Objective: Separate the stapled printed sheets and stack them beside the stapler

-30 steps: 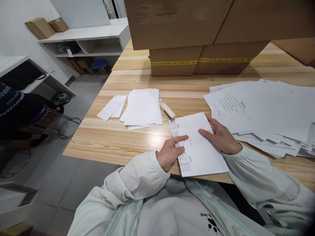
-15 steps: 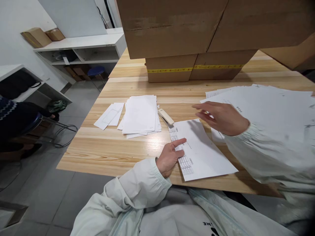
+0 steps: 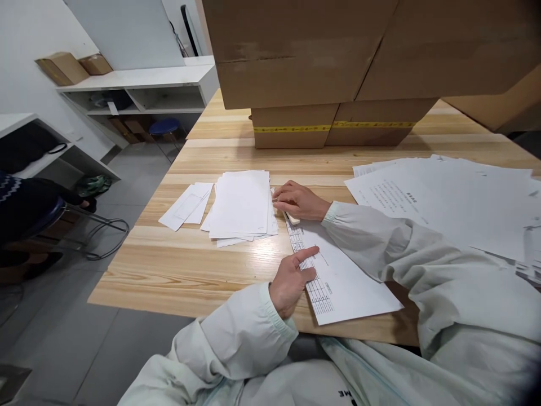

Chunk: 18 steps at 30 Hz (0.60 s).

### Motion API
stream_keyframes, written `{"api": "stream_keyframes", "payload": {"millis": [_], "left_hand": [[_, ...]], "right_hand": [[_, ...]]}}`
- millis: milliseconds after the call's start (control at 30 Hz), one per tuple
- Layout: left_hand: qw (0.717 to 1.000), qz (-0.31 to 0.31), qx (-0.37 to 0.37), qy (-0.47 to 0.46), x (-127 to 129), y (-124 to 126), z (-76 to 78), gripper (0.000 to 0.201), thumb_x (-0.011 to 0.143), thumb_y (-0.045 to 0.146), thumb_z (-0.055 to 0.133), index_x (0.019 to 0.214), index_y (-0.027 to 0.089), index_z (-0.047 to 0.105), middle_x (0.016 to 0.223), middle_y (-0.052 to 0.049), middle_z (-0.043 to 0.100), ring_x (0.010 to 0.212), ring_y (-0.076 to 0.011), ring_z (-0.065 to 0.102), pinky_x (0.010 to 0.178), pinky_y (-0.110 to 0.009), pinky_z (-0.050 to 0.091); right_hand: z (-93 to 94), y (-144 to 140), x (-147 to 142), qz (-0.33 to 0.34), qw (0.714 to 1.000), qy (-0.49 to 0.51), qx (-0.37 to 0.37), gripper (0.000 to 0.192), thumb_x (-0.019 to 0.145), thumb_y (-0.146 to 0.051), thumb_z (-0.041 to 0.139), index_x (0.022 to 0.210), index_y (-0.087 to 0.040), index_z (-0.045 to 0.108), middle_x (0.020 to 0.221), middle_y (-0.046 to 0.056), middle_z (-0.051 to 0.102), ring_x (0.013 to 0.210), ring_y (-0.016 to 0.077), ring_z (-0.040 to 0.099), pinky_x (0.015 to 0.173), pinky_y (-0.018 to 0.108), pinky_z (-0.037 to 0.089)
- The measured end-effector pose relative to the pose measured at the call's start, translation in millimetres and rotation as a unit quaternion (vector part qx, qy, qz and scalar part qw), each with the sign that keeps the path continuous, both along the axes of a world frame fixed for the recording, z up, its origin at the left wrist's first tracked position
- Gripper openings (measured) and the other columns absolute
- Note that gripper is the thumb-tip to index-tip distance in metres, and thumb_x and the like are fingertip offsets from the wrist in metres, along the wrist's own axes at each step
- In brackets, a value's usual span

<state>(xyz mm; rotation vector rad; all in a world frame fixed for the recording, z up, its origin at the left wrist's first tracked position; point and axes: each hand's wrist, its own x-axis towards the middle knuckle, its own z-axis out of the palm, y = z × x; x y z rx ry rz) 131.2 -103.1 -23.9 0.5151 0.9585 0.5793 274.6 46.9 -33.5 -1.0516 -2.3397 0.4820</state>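
My left hand (image 3: 291, 282) grips a printed sheet of paper (image 3: 350, 287) by its left edge, thumb and a finger lying over the printed table. The sheet rests slanted on the table near the front edge. My right hand (image 3: 301, 202) is closed over a cream stapler (image 3: 292, 219) at the sheet's far left corner. Most of the stapler is hidden beneath the hand; only its near end shows. Whether the corner sits between its jaws I cannot tell. Just left of the right hand lies a stack of white papers (image 3: 240, 203).
Two small paper slips (image 3: 186, 204) lie left of the stack. Spread sheets (image 3: 443, 197) cover the table's right side. Large cardboard boxes (image 3: 304, 56) stand stacked at the back of the wooden table (image 3: 169, 276). A seated person's dark clothing (image 3: 38, 197) shows at far left.
My right hand has moved left and down from above the spread sheets onto the stapler, closing over it. My left hand keeps its hold on the sheet.
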Motion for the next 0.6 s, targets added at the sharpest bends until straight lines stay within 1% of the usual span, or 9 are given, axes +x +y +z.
{"api": "stream_keyframes", "payload": {"millis": [100, 233, 333, 400, 467, 533, 600], "left_hand": [[1.0, -0.006, -0.006, 0.0, 0, 0, 1.4, 0.059, 0.071, 0.001, 0.06, 0.13, 0.008, 0.059, 0.103, -0.011, 0.073, 0.082, -0.0147, 0.068, 0.091, -0.031, 0.051], [1.0, -0.01, -0.014, 0.003, 0, 1, 3.5, 0.06, 0.072, -0.001, 0.059, 0.131, 0.007, 0.058, 0.098, -0.01, 0.074, 0.079, -0.0137, 0.067, 0.086, -0.029, 0.051], [1.0, -0.011, -0.02, 0.005, -1, 2, 4.6, 0.061, 0.072, -0.002, 0.058, 0.132, 0.006, 0.057, 0.098, -0.011, 0.073, 0.078, -0.0131, 0.067, 0.084, -0.028, 0.051], [1.0, -0.01, -0.024, 0.003, -1, 2, 4.5, 0.06, 0.073, -0.002, 0.058, 0.133, 0.006, 0.056, 0.099, -0.011, 0.073, 0.08, -0.0133, 0.067, 0.084, -0.028, 0.051], [1.0, -0.009, -0.029, 0.001, -2, 1, 3.7, 0.06, 0.073, -0.001, 0.058, 0.132, 0.006, 0.057, 0.099, -0.011, 0.073, 0.081, -0.0137, 0.067, 0.085, -0.028, 0.05], [0.999, -0.007, -0.031, -0.004, -2, 1, 2.9, 0.059, 0.072, 0.0, 0.06, 0.131, 0.007, 0.059, 0.099, -0.01, 0.073, 0.082, -0.0142, 0.067, 0.086, -0.029, 0.05], [1.0, -0.006, -0.03, -0.006, -1, 1, 2.5, 0.06, 0.07, 0.001, 0.06, 0.13, 0.008, 0.059, 0.099, -0.01, 0.073, 0.081, -0.0146, 0.067, 0.085, -0.029, 0.051]], "right_hand": [[4.5, -5, -1, -0.034, 0.999, -0.029, -0.005, 0.037, 0.096, -0.038, 0.048, 0.07, -0.018, 0.065, 0.104, 0.009, 0.07, 0.098, 0.0229, 0.052, 0.087, 0.038, 0.042], [11.2, -4, -15, -0.106, 0.99, -0.091, -0.001, 0.044, 0.1, -0.037, 0.038, 0.068, -0.018, 0.061, 0.089, 0.009, 0.069, 0.089, 0.0221, 0.05, 0.082, 0.036, 0.037], [11.0, -3, -25, -0.146, 0.981, -0.129, -0.001, 0.047, 0.102, -0.035, 0.032, 0.069, -0.018, 0.06, 0.082, 0.009, 0.067, 0.084, 0.0219, 0.049, 0.08, 0.036, 0.034], [7.0, -3, -29, -0.149, 0.979, -0.139, 0.01, 0.046, 0.103, -0.035, 0.032, 0.072, -0.017, 0.061, 0.085, 0.009, 0.067, 0.086, 0.0224, 0.048, 0.081, 0.036, 0.033], [1.2, -4, -30, -0.144, 0.978, -0.145, 0.029, 0.042, 0.102, -0.035, 0.034, 0.078, -0.017, 0.063, 0.093, 0.01, 0.067, 0.091, 0.0234, 0.048, 0.082, 0.037, 0.033], [-4.3, -6, -30, -0.143, 0.977, -0.152, 0.052, 0.039, 0.102, -0.035, 0.035, 0.086, -0.017, 0.065, 0.101, 0.01, 0.067, 0.098, 0.0248, 0.048, 0.086, 0.038, 0.032], [-7.8, -7, -31, -0.143, 0.974, -0.163, 0.066, 0.039, 0.102, -0.035, 0.035, 0.09, -0.016, 0.066, 0.104, 0.011, 0.067, 0.102, 0.026, 0.047, 0.089, 0.04, 0.032]]}}
